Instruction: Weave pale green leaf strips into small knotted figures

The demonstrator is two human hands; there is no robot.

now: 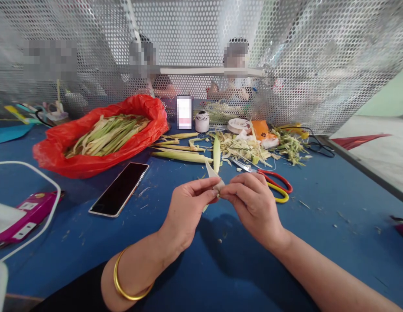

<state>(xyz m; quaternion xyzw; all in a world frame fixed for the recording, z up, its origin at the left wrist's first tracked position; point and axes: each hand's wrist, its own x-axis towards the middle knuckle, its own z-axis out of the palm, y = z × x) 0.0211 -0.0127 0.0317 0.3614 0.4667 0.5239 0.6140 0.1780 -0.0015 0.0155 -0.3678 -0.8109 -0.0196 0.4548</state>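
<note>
Between the fingertips of my left hand is a pale, folded strip of corn husk, its pointed end sticking up and away from me. My right hand pinches the husk's near end, close against the left fingertips; the pinched part is mostly hidden. Just beyond lies a light green husk leaf, with several longer husk strips to its left. Scissors with red and yellow handles rest on the blue table beyond my right hand, blades partly open.
A red plastic bag full of husks stands at left. Nearer are a black phone and a purple power strip. Husk scraps, a thread spool and a white tape roll lie before the perforated metal screen; people sit behind it.
</note>
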